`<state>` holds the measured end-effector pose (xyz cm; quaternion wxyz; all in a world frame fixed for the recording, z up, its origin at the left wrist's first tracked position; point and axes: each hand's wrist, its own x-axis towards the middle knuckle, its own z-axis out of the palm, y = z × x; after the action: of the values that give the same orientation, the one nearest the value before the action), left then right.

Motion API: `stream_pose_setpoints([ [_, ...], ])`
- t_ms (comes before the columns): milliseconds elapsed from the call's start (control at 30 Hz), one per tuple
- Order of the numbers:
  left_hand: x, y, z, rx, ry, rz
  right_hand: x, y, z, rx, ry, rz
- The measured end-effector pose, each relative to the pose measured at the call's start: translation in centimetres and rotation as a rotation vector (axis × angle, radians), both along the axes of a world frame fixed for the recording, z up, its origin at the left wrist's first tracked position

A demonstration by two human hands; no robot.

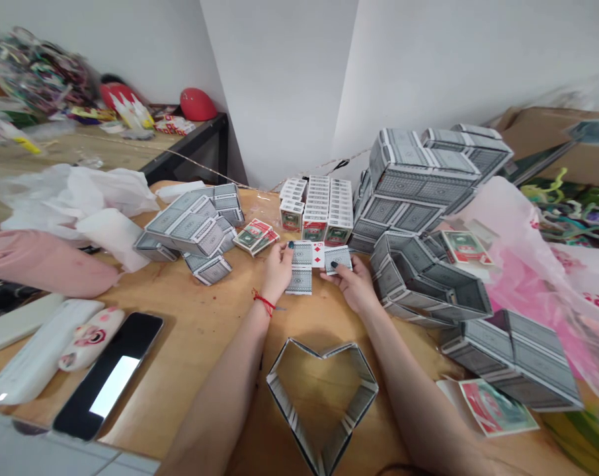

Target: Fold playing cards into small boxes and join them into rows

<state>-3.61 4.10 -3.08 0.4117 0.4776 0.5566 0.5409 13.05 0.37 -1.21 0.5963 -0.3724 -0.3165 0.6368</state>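
Observation:
Just beyond the middle of the table, my left hand (278, 272) pinches a piece made of joined playing cards (298, 281) with grey patterned backs, thumb on top. A white card face with red diamonds (318, 255) shows at that piece's right side. Opposite it, my right hand (353, 283) grips another grey-backed playing card (338, 256) between thumb and fingers; whether the two pieces join is unclear. Between my forearms stands a heart-shaped frame of folded cards (282, 391), hollow in the middle.
Stacked card boxes (315, 205) stand at the back. Built card structures (423, 172) rise on the right, and a smaller card structure (190, 221) sits left. A phone (108, 377) lies front left. Pink plastic bags (512, 231) line the right edge.

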Motion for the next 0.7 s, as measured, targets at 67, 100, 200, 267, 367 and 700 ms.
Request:
stream_pose_setpoints([
  [67,0.0,0.0,0.0,-0.001,-0.01,-0.003,0.0,0.0,0.0,0.0,-0.005,0.004],
  [100,0.0,0.0,-0.1,0.001,-0.016,-0.006,0.0,0.0,0.1,0.0,0.0,0.002],
  [200,-0.1,0.0,-0.3,0.008,-0.01,-0.012,-0.1,0.0,0.2,0.004,0.035,-0.005],
  [267,0.0,0.0,-0.3,0.006,0.006,-0.014,0.0,0.0,0.3,0.003,0.064,0.004],
  [367,0.1,-0.1,-0.3,0.014,0.058,-0.016,0.2,0.1,0.1,-0.016,0.091,0.012],
  [700,0.6,-1.0,0.7,0.078,0.193,0.014,0.2,0.4,-0.3,-0.086,0.12,0.016],
])
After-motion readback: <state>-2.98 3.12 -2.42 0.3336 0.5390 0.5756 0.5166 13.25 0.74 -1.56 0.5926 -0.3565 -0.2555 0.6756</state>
